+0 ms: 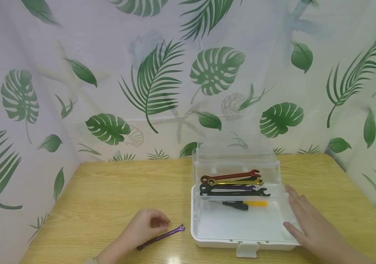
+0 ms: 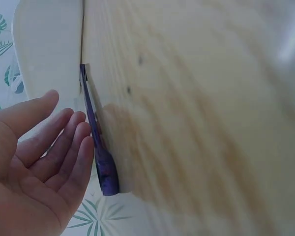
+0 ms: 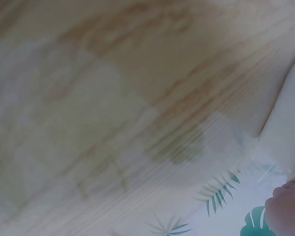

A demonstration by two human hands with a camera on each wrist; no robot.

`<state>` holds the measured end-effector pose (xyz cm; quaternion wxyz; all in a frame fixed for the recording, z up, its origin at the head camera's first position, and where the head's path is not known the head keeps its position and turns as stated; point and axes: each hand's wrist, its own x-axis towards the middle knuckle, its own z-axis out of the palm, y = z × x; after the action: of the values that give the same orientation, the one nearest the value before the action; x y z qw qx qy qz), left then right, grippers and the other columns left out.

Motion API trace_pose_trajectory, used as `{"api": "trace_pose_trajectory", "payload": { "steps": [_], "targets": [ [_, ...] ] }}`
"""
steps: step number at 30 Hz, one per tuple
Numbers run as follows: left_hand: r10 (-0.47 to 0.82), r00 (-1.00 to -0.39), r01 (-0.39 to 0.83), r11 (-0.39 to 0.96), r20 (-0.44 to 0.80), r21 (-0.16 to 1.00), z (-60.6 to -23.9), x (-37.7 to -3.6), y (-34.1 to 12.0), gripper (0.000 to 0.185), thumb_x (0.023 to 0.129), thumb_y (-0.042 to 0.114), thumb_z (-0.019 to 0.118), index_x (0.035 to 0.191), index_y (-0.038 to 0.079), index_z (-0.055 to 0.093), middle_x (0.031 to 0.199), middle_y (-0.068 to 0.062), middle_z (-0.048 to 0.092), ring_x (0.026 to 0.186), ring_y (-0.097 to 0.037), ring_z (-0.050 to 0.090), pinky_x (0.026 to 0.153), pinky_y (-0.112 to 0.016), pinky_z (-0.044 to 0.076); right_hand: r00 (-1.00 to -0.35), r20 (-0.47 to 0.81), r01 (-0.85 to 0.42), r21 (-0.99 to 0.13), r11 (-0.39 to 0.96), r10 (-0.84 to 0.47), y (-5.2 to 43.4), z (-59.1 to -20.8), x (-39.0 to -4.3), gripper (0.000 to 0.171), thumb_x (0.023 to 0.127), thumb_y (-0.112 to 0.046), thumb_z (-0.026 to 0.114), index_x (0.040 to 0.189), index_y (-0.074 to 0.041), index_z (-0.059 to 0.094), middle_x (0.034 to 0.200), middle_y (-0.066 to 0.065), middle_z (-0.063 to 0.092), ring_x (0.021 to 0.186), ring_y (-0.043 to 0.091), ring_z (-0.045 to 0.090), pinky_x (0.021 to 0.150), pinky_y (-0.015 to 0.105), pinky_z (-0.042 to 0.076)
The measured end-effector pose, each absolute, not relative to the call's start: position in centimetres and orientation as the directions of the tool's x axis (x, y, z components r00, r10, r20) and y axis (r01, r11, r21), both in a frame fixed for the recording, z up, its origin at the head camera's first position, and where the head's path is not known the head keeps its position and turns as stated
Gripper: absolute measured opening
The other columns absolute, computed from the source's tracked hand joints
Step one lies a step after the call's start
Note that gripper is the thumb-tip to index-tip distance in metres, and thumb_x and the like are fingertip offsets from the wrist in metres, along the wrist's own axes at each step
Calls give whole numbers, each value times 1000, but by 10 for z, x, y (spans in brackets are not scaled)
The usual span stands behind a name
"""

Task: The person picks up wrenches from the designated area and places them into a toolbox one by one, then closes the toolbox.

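Note:
A purple combination wrench (image 1: 165, 235) lies on the table left of a white toolbox (image 1: 216, 245). My left hand (image 1: 149, 226) is right beside it, with fingers loosely bent and nothing in the palm. In the left wrist view, the fingertips of the left hand (image 2: 44, 157) are close along the wrench (image 2: 92, 115). My right hand (image 1: 314, 225) rests against the toolbox's right side, fingers stretched along the wall and thumb near the front corner. Only part of the right hand (image 3: 287, 206) shows in the right wrist view.
The toolbox stands with its clear lid (image 1: 237, 156) raised. Red (image 1: 227, 177), yellow (image 1: 235, 182), purple and black wrenches (image 1: 237, 193) lie in its upper tray. Below are a black-handled screwdriver (image 1: 239, 206) and a yellow handle (image 1: 256, 203). A leaf-print curtain (image 1: 174, 91) surrounds the wooden table (image 1: 118, 194).

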<state>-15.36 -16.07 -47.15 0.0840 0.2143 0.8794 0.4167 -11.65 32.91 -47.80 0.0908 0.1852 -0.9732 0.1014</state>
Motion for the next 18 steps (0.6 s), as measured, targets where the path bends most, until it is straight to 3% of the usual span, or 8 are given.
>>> {"api": "trace_pose_trajectory", "payload": {
  "steps": [5,8,11,18],
  "targets": [
    [475,-880,305,536,17,787,-475,-153,-163,14,86,4,85,100,3,80,88,-3,77,76,2,63,69,-17,57,-924,189,-365,-186,912,-331,329,-478,-117,82,110,-37,56,166,8,16,178,21,12,161,0,-17,117,4,-21],
    [486,-874,301,534,4,790,-477,-153,-164,16,85,4,87,99,3,80,84,-1,76,73,3,61,66,-17,56,-941,141,-334,-225,915,-308,328,-477,-117,84,110,-40,55,167,7,14,178,21,11,168,29,-2,113,4,-23],
    [496,-868,298,542,-13,786,-477,-152,-163,17,83,3,88,98,3,80,83,1,74,72,4,59,65,-17,55,-952,100,-305,-257,917,-289,326,-476,-117,85,110,-42,54,167,6,13,179,21,8,164,45,14,110,3,-23],
    [511,-860,321,551,-8,770,-477,-150,-162,16,80,0,89,91,6,80,79,4,71,70,5,56,64,-16,53,-955,86,-297,-271,916,-284,327,-476,-118,85,110,-41,54,168,5,11,179,21,7,161,49,18,108,3,-23]
  ]
}}
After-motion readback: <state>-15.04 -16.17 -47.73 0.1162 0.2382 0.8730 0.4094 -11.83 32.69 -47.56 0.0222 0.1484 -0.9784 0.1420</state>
